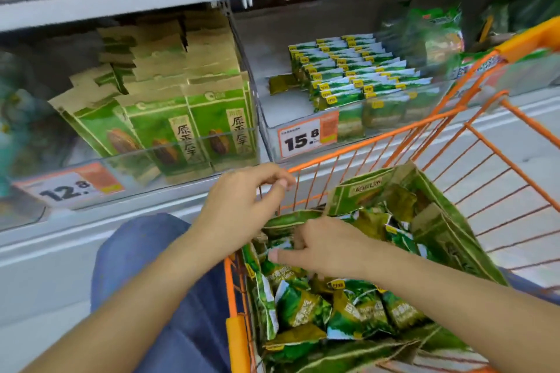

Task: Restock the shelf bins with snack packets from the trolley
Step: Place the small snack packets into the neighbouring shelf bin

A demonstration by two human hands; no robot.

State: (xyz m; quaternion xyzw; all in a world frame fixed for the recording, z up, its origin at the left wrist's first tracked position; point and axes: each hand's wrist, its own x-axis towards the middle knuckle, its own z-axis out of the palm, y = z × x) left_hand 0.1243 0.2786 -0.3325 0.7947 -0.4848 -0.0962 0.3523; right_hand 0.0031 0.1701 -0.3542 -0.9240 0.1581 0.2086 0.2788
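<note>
An orange wire trolley (391,131) at the lower right holds a heap of small green snack packets (357,309) inside a torn-open green outer bag (439,230). My right hand (327,247) reaches into the heap, its fingers curled round a green packet (280,244) near the trolley's left side. My left hand (242,200) hovers at the trolley's front left corner with loosely curled fingers and nothing visible in them. Above, a clear shelf bin (303,113) tagged 15.8 holds neat rows of the same small green packets (348,79), with bare floor on its left.
A neighbouring bin (121,160) on the left, tagged 12.8, is packed with tall green and kraft bags (181,118). More green bags (436,30) stand behind the trolley's far rim. My knee (145,254) in blue trousers presses against the trolley's left side. A shelf edge (121,6) runs overhead.
</note>
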